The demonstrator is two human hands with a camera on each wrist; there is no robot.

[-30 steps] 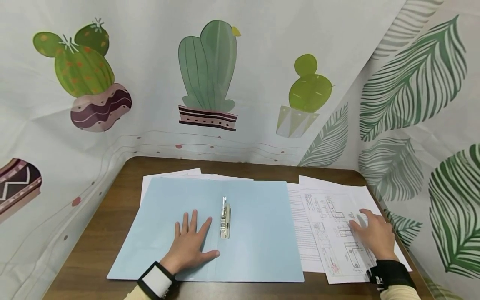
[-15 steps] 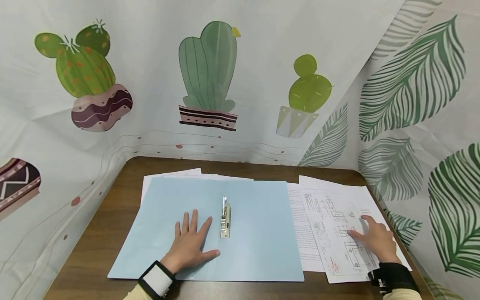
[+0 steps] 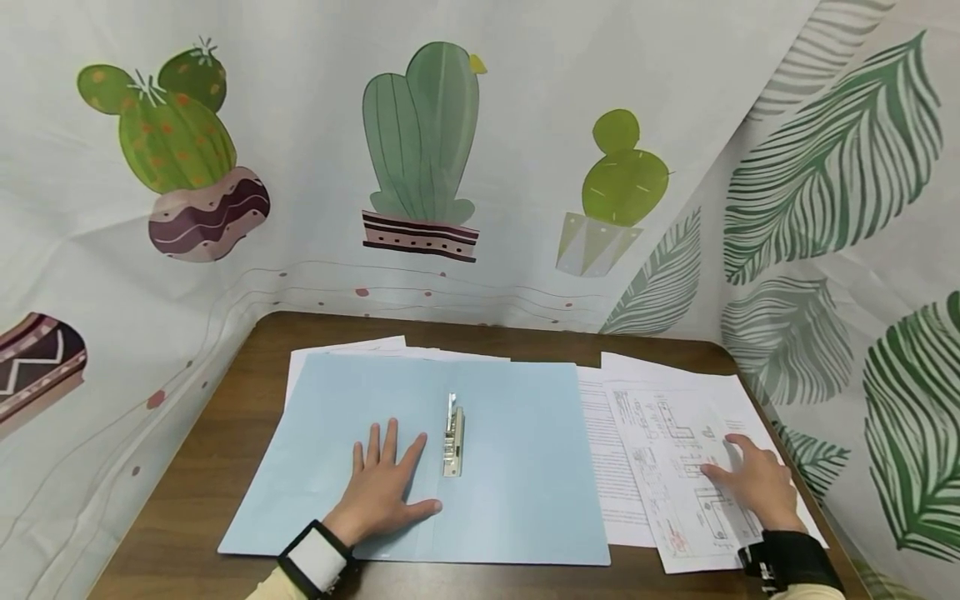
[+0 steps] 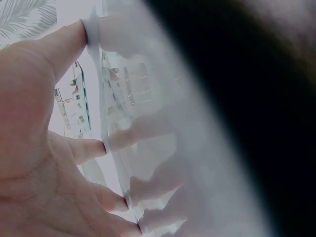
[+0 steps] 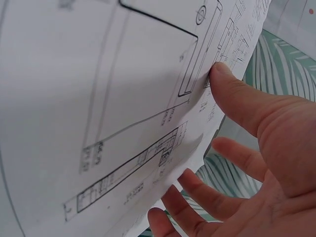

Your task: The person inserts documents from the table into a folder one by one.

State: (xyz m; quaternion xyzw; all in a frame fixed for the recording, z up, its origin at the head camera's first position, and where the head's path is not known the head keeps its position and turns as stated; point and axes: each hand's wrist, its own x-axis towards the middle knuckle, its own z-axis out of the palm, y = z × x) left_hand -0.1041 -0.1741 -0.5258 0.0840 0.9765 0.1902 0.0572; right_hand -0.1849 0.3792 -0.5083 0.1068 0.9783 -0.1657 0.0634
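An open light blue folder point(image 3: 517, 467) lies flat in the middle of the brown table point(image 3: 225, 450), with a metal clip point(image 3: 452, 433) along its fold. My left hand point(image 3: 386, 492) rests flat on the folder's left half, fingers spread, just left of the clip. In the left wrist view the same hand point(image 4: 34, 148) presses the glossy folder surface point(image 4: 163, 163). My right hand point(image 3: 756, 483) lies with spread fingers on a white sheet of line drawings point(image 3: 675, 450) to the right of the folder. In the right wrist view its thumb point(image 5: 232, 94) touches that sheet point(image 5: 98, 98).
More white sheets point(image 3: 337, 348) stick out from under the folder's far left corner, and a printed text page point(image 3: 611, 475) lies under the drawing sheet. Cloth walls with cactus point(image 3: 420, 142) and leaf point(image 3: 825, 167) prints close in the table at the back and right.
My right hand has drawn back a little toward the near edge over the drawing sheet, and the sheet has shifted slightly with it. The left hand and the folder have stayed put.
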